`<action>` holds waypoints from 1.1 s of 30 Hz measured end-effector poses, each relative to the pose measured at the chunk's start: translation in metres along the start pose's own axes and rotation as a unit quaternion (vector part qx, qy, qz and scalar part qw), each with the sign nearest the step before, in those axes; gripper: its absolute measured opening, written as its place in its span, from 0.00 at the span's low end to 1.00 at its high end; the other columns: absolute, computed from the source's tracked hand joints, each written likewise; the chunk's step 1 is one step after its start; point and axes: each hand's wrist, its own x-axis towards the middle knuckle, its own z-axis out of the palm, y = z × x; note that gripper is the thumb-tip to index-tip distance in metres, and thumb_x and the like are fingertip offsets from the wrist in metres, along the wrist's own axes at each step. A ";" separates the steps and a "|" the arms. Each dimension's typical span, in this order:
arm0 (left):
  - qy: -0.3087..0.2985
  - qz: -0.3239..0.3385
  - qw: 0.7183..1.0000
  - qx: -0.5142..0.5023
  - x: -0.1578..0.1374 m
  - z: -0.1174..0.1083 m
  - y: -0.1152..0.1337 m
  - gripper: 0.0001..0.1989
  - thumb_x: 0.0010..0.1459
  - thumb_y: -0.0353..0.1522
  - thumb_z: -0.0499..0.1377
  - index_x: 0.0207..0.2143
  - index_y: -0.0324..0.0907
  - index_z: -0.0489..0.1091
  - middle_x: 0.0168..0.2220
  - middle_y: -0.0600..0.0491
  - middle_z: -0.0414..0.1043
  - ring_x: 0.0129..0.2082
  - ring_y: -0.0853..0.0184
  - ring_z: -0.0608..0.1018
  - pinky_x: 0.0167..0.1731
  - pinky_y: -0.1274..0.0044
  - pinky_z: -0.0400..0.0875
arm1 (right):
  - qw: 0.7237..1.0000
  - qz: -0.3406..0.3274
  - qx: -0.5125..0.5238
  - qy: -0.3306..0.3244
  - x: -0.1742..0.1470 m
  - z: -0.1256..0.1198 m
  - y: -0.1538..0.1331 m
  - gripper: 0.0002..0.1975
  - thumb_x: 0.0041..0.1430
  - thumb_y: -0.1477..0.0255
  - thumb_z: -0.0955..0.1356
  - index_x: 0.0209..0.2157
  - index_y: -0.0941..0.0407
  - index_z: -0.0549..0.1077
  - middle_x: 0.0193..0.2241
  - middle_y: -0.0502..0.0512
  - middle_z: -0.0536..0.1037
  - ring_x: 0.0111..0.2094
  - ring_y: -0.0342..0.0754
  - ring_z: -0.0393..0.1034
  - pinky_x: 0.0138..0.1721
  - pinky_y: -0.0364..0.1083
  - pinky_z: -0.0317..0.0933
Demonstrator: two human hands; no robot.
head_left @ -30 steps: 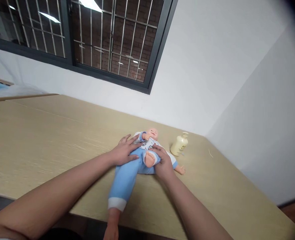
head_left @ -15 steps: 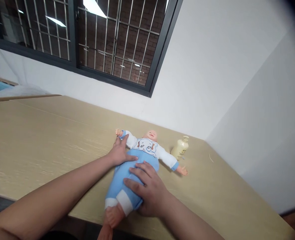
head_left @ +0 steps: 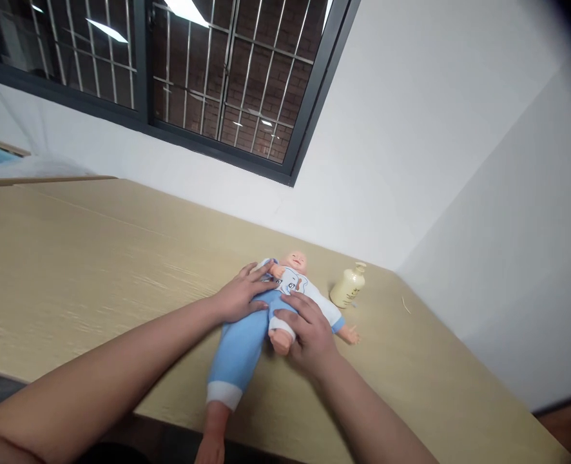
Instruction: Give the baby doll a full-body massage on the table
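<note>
A baby doll (head_left: 241, 345) in a blue and white outfit with an animal face on its chest lies face up, head away from me. My left hand (head_left: 241, 298) is wrapped over the doll's arm on the left and folds it across the chest. My right hand (head_left: 314, 332) grips the doll's other leg, which is bent up with the foot (head_left: 280, 341) near the belly. The doll's straight leg reaches past the table's front edge. Its other arm lies stretched out to the right.
A cream-coloured pump bottle (head_left: 347, 289) stands on the wooden table (head_left: 121, 270), right of the doll. Farther right lies a thin pale strip (head_left: 406, 305). Behind the table rises a white wall (head_left: 387, 161) with a barred window (head_left: 292, 148).
The doll's left-side arm has gone from stretched out to folded over its chest. My right hand has pushed one leg up toward the belly, apart from the other leg.
</note>
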 end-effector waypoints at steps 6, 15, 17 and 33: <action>0.021 -0.060 0.997 -0.034 -0.003 0.004 0.000 0.31 0.57 0.41 0.64 0.63 0.53 0.65 0.74 0.53 0.24 0.71 0.44 0.41 0.66 0.56 0.47 | 1.000 0.010 0.001 -0.017 0.002 -0.002 -0.012 0.20 0.57 0.62 0.71 0.50 0.52 0.73 0.57 0.62 0.72 0.63 0.62 0.61 0.61 0.65 0.60; 0.005 -0.294 0.950 -0.108 -0.004 0.007 -0.014 0.62 0.37 0.62 0.65 0.69 0.44 0.52 0.72 0.37 0.25 0.69 0.33 0.45 0.65 0.55 0.50 | 0.982 -0.163 0.087 -0.043 -0.001 -0.014 -0.059 0.24 0.58 0.59 0.67 0.53 0.55 0.69 0.45 0.58 0.80 0.52 0.54 0.74 0.56 0.54 0.67; 0.005 -0.299 0.948 -0.109 -0.004 0.008 -0.016 0.62 0.37 0.63 0.65 0.69 0.45 0.52 0.71 0.36 0.27 0.69 0.34 0.45 0.65 0.55 0.50 | 0.975 -0.181 0.104 -0.081 -0.004 -0.008 -0.066 0.20 0.60 0.58 0.65 0.49 0.54 0.71 0.43 0.56 0.81 0.50 0.51 0.75 0.54 0.50 0.69; -0.006 -0.039 0.999 -0.029 -0.004 0.010 -0.013 0.29 0.64 0.45 0.56 0.66 0.51 0.61 0.74 0.50 0.28 0.71 0.48 0.46 0.66 0.60 0.47 | 0.998 -0.050 0.007 -0.020 0.002 0.010 -0.015 0.12 0.61 0.68 0.68 0.47 0.54 0.72 0.55 0.61 0.73 0.60 0.59 0.64 0.63 0.63 0.55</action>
